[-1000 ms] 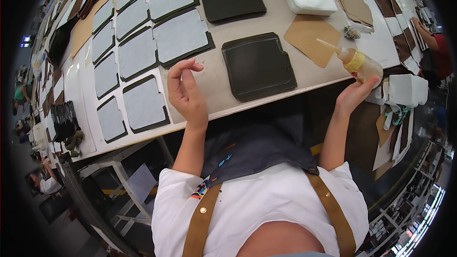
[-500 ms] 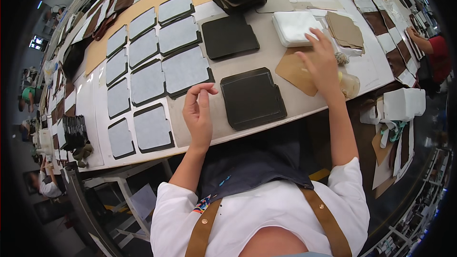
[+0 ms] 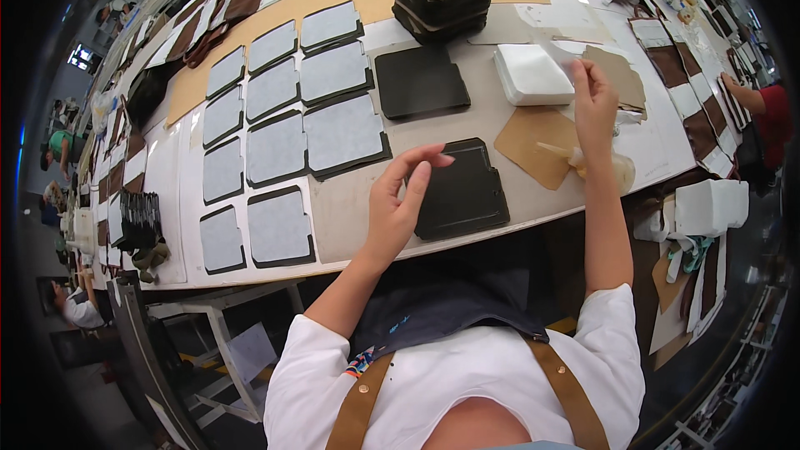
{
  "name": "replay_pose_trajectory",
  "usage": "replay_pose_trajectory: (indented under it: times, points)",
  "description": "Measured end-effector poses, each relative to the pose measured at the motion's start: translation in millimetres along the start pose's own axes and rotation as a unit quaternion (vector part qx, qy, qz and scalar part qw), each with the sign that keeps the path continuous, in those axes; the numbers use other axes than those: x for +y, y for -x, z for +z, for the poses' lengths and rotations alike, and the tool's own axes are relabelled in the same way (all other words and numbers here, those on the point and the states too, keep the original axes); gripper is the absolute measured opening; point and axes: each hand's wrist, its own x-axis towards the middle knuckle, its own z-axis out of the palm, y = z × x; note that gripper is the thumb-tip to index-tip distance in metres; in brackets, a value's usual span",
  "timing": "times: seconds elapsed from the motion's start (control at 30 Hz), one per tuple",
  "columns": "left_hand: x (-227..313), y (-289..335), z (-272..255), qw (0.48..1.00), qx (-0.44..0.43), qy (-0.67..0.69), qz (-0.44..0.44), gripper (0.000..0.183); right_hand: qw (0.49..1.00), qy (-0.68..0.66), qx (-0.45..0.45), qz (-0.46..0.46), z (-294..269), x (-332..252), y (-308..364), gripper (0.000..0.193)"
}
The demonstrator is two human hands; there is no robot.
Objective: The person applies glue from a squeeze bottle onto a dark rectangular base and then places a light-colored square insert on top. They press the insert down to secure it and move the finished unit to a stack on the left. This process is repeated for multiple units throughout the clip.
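My left hand (image 3: pixel 395 212) hovers over the left edge of a black flat panel (image 3: pixel 467 196) near the table's front edge. Its fingers are loosely bent, with the thumb apart and nothing between them. My right hand (image 3: pixel 596 108) pinches the edge of a thin white sheet (image 3: pixel 562 52), which rises blurred from the right side of a white stack of sheets (image 3: pixel 533 87). Farther back lies another black panel (image 3: pixel 422 83). A brown card (image 3: pixel 533 148) sits between the white stack and the near panel.
Rows of grey-faced, black-edged panels (image 3: pixel 277 146) cover the table's left part. A tall black stack (image 3: pixel 442 0) stands at the back. Beside my right forearm are a glue-coloured bottle (image 3: pixel 621 173) and grey-brown boards (image 3: pixel 621 79). A co-worker's red sleeve (image 3: pixel 777 108) shows far right.
My left hand has moved right, over the near black panel. My right hand has gone from spread fingers by the white stack to a pinch, lifting a sheet rightward.
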Motion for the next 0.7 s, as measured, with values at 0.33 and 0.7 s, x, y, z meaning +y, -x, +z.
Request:
replay_pose_trajectory:
  times: [0.33, 0.7]
  points:
    - [37.8, -6.5, 9.8, 0.929, -0.017, 0.338, -0.152, 0.057, 0.879, 0.039, -0.301, -0.367, 27.7, -111.3, 126.5, 0.025]
    - [32.4, 10.0, -14.7, 0.93, -0.099, 0.287, -0.208, 0.063, 0.906, -0.265, -0.247, 0.221, 18.6, -79.8, 142.4, 0.023]
